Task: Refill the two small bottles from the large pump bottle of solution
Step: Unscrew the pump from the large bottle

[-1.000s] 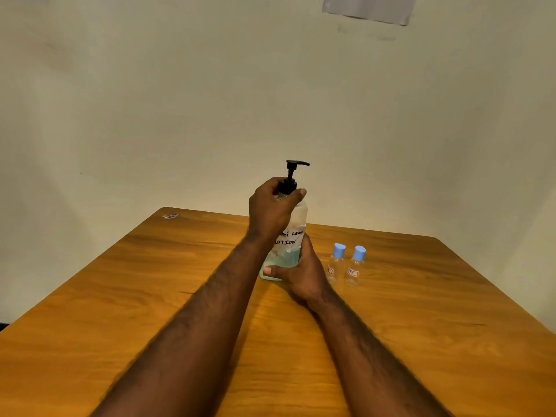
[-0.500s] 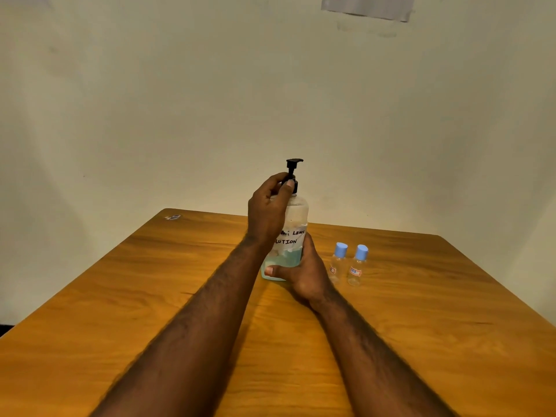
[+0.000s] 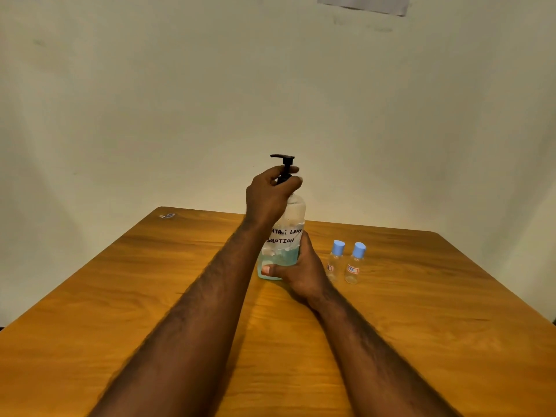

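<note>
The large pump bottle (image 3: 288, 233) stands upright near the middle of the wooden table (image 3: 150, 296), with a handwritten white label and a low level of blue-green liquid. Its black pump head (image 3: 284, 159) has its spout pointing left. My left hand (image 3: 269, 197) grips the pump's black collar at the bottle's neck. My right hand (image 3: 301, 272) wraps around the bottle's lower body and holds it down. Two small clear bottles (image 3: 335, 260) (image 3: 355, 263) with light blue caps stand side by side just right of my right hand, both capped.
A small scrap (image 3: 167, 216) lies near the table's far left corner. A plain wall rises behind the table, with a paper sheet (image 3: 364, 4) fixed high up. The table's right edge runs diagonally at the frame's right.
The pump spout has turned from pointing right to pointing left under my left hand's fingers, and the pump head sits a little higher. My right hand has stayed on the bottle's base.
</note>
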